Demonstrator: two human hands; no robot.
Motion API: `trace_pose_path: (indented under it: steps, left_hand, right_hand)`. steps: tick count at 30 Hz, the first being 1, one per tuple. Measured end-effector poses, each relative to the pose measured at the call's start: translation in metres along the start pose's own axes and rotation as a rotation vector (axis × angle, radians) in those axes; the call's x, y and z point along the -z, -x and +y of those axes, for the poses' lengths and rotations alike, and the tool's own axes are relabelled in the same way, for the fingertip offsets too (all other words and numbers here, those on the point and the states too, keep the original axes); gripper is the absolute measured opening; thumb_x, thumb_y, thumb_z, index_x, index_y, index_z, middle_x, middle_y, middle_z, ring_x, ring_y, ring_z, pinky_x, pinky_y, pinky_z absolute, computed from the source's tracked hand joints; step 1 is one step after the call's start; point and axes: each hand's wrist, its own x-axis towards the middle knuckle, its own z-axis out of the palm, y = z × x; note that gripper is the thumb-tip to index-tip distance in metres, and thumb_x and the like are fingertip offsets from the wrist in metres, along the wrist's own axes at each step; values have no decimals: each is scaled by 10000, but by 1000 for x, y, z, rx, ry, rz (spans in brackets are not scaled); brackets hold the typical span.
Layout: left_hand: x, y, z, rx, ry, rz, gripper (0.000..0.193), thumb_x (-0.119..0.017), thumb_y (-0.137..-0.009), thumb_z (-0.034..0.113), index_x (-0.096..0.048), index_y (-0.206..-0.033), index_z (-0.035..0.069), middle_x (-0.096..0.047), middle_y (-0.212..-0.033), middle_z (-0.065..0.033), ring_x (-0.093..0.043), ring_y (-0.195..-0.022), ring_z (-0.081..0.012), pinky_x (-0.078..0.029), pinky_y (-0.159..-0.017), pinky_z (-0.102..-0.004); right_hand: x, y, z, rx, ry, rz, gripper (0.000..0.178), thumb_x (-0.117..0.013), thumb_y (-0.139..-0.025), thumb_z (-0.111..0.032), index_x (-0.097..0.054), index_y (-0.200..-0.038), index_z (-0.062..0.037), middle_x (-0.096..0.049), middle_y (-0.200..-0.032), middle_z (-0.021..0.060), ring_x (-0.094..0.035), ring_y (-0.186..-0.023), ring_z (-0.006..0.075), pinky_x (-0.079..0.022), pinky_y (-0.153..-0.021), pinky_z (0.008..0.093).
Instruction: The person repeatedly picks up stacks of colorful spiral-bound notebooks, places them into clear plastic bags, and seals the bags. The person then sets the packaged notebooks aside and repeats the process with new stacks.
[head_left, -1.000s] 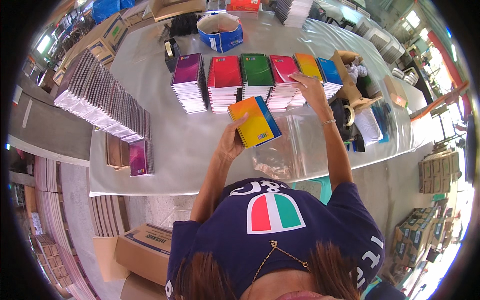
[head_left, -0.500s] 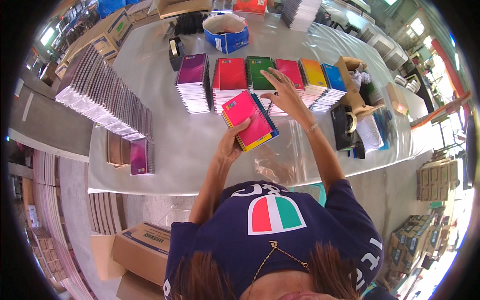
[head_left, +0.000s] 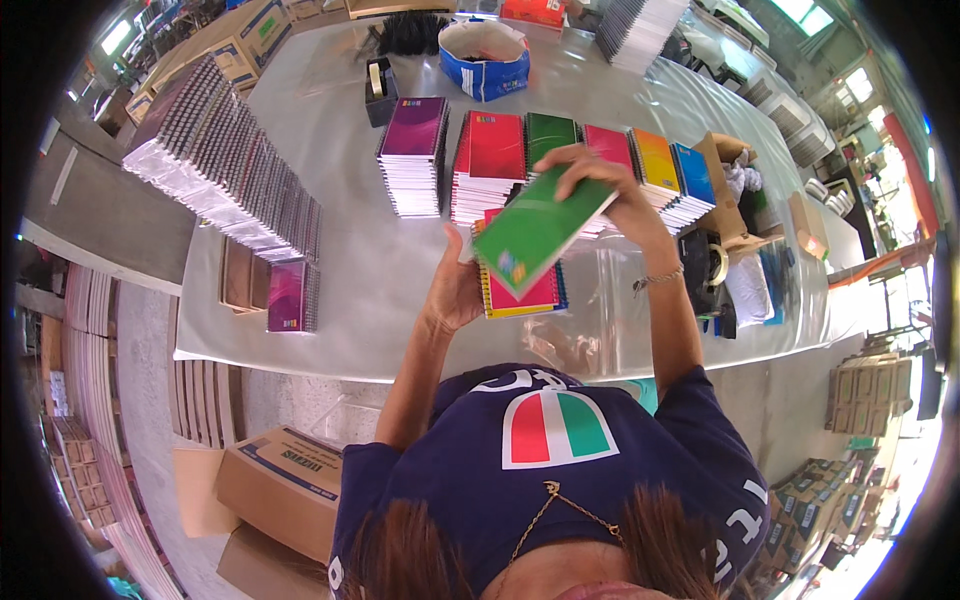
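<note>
My right hand (head_left: 605,185) grips a green spiral notebook (head_left: 540,232) by its far edge. The notebook is tilted and a little blurred. Below it, my left hand (head_left: 456,292) holds a small pile of spiral notebooks, a pink notebook (head_left: 530,296) above yellow and blue ones; the green cover hides part of this pile. Beyond the hands stands a row of notebook stacks: purple (head_left: 414,125), red (head_left: 492,145), green (head_left: 553,132), pink (head_left: 607,146), yellow (head_left: 655,157) and blue (head_left: 692,172). My right hand is just in front of the green and pink stacks.
A long row of spiral notebooks (head_left: 225,165) fills the table's left side, beside a purple notebook (head_left: 287,298). Tape dispensers stand behind the purple stack (head_left: 380,95) and at the right (head_left: 700,262). A blue container (head_left: 485,72) and an open carton (head_left: 735,190) also stand there.
My right hand has taken a green notebook from the row and brought it back over the pile in my left hand. The view has shifted slightly.
</note>
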Motion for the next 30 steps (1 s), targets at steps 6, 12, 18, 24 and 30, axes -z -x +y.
trace_pose_path:
  steps: [6,12,18,24,30]
  left_hand:
    - [1,6,-5,133,-246,180,457,-688,-885,215,-527,-1253,-2,-638,-1144,-115,-657,-1006,-210,-550,-880,-355]
    - [27,11,-5,-30,-254,323,378,-693,-873,169,-565,-1195,16,-656,-1063,-85,-666,-930,-183,-560,-814,-331]
    - [39,9,-4,-216,-79,323,612,-555,-935,518,-514,-1281,15,-613,-1183,-135,-627,-1061,-236,-533,-904,-414]
    - [36,16,1,91,-35,50,1018,-438,-800,800,-372,-1424,-2,-490,-1385,-195,-536,-1232,-306,-469,-1014,-470]
    - [17,13,-21,159,-304,153,1034,-471,-787,797,-375,-1423,-12,-502,-1377,-184,-539,-1228,-266,-472,-1008,-409]
  right_hand:
    - [-37,-27,94,-95,695,90,319,-649,-848,-92,-638,-1166,-63,-569,-1311,138,-482,-1273,298,-383,-1068,407]
    - [-49,-24,95,-180,830,87,383,-624,-862,-60,-605,-1245,-75,-600,-1286,130,-533,-1231,300,-437,-1046,380]
    - [-59,-2,29,-16,438,235,294,-562,-884,37,-652,-1155,-35,-654,-1176,146,-591,-1148,290,-500,-922,366]
    - [-67,30,8,-45,-264,104,125,-566,-910,-30,-660,-992,-18,-643,-1043,96,-570,-1132,265,-440,-970,387]
    - [-43,40,16,84,-678,293,161,-605,-848,12,-642,-996,-39,-619,-1030,109,-576,-1130,284,-418,-1034,436]
